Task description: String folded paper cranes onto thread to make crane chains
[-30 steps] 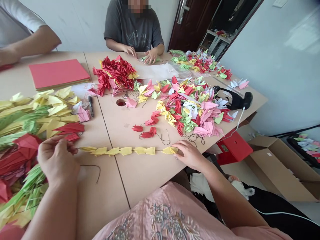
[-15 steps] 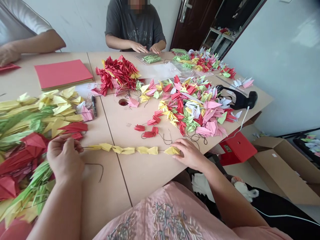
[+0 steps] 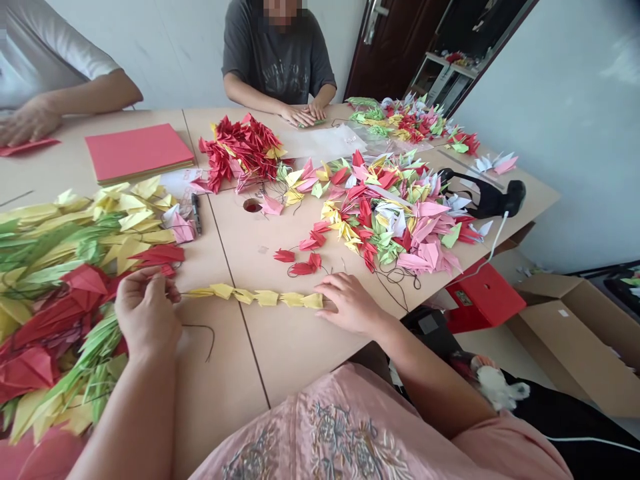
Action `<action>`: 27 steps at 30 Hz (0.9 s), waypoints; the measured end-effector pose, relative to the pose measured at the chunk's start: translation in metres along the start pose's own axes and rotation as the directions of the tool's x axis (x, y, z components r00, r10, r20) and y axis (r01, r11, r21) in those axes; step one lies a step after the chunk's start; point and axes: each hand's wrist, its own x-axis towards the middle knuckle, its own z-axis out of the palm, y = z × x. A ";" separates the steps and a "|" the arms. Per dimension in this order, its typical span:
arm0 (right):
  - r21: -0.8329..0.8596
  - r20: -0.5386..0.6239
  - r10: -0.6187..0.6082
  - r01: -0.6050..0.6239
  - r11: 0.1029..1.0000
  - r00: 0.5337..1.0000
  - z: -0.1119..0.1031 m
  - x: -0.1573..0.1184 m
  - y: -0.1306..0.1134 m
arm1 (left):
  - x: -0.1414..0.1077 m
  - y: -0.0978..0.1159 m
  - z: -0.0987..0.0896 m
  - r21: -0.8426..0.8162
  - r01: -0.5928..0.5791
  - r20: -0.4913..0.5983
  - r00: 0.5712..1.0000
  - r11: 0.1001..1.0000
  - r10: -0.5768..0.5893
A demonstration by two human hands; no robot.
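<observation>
A row of yellow folded paper cranes (image 3: 267, 298) lies across the table on a dark cord. My left hand (image 3: 147, 300) is closed in a pinch on the cord at the left end, beside the heap of strung cranes. From under that hand a loose tail of black cord (image 3: 213, 337) curls onto the tabletop. My right hand (image 3: 347, 303) rests at the right end of the row, its fingers closed on the last yellow crane; the fingertips partly cover it. Several red cranes (image 3: 306, 265) on a cord lie just beyond this hand.
Strung yellow, green and red cranes (image 3: 90, 287) cover the left side. A mixed heap (image 3: 395, 213) lies at right, near a black stand (image 3: 483, 193). Red paper sheets (image 3: 137, 150), a pen (image 3: 196, 213) and a table hole (image 3: 251, 205) are farther back. Two people sit opposite.
My right hand has moved left along the cord, bringing the last yellow crane up against the others. My left hand keeps its pinch. The person opposite now presses down on the green bundle.
</observation>
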 end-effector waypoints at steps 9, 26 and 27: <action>-0.029 0.003 0.003 -0.003 1.000 1.000 0.003 -0.004 0.009 | 0.004 -0.004 -0.003 -0.053 -0.008 -0.026 1.000 0.999 0.007; -0.071 0.044 -0.093 0.096 0.993 0.995 0.010 0.023 -0.015 | 0.000 -0.012 -0.006 0.022 0.090 0.050 0.995 0.996 -0.091; -0.080 0.046 -0.078 0.081 0.993 0.996 0.006 0.017 -0.012 | 0.000 -0.011 -0.005 0.011 0.087 0.048 0.995 0.996 -0.088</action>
